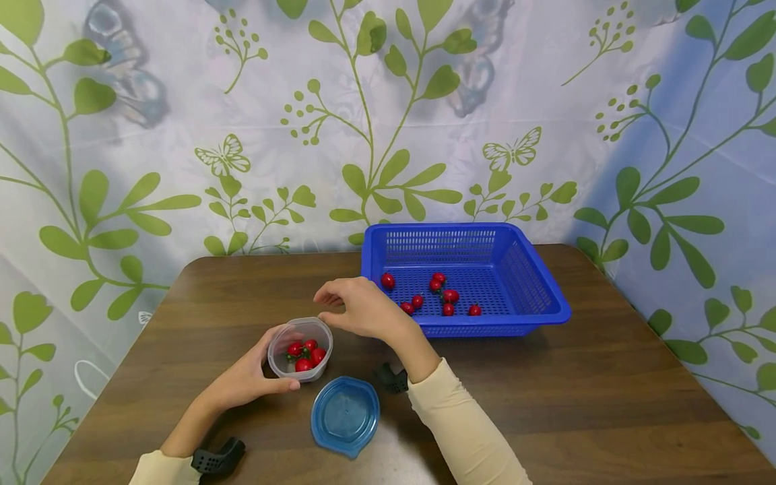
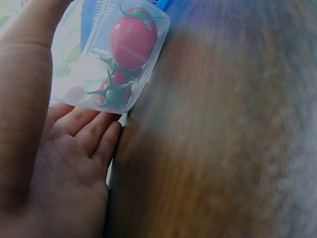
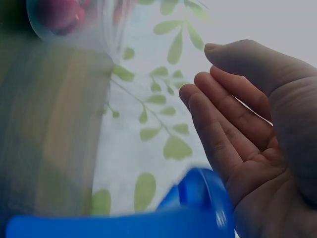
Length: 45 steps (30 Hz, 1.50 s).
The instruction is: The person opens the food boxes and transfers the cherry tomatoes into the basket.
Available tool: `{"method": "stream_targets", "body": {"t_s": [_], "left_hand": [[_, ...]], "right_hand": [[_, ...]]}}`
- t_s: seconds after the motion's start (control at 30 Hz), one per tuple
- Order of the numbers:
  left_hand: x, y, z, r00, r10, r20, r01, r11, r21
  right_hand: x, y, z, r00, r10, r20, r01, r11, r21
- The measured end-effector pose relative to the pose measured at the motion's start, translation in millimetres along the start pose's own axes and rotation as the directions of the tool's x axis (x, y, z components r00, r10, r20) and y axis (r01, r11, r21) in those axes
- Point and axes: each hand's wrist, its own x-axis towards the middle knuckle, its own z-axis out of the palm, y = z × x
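The left hand [image 1: 245, 380] cups the small clear plastic tub [image 1: 300, 349] on the wooden table [image 1: 606, 404], fingers and thumb wrapped around its side; inside sit a few cherry tomatoes [image 1: 306, 353], four or so from the head view, green stems showing in the left wrist view; the right hand [image 1: 360, 310] hovers just above and beside the tub's rim, between it and the blue basket [image 1: 545, 296], fingers loosely bent and slightly apart, holding nothing that I can see; the right wrist view shows the palm bare; in the basket lie more loose tomatoes [image 1: 442, 296], seven or eight scattered on its mesh floor; the blue lid [image 1: 345, 415] rests on the table just in front of the tub, off and apart from it; my read is that the moving of tomatoes from basket to tub is well under way but under half done; most fruit remains in the basket, and the lid is not yet on.
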Motion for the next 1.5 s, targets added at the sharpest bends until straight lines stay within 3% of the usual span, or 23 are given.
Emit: {"method": "stream_targets", "body": {"t_s": [0.3,0.6,1.0,1.5], "left_hand": [[0.1,-0.2,-2.5,0.999,-0.044,0.011,0.044,0.999,-0.006],[-0.8,-1.3,-2.5,0.998,-0.053,0.029,0.054,0.997,-0.048],[-1.4,0.1,-3.5,0.997,-0.071,0.037,0.073,0.995,-0.074],[-2.5,1.8,-4.2,0.998,-0.057,0.036,0.060,0.995,-0.082]], "right_hand": [[9,-14,27,0.995,-0.034,0.096,0.043,0.994,-0.098],[15,-23,52,0.982,-0.002,0.189,0.044,0.975,-0.217],[21,-26,79,0.978,0.076,0.196,-0.013,0.952,-0.307],[25,-29,85,0.974,0.034,0.226,0.037,0.953,-0.302]]}}
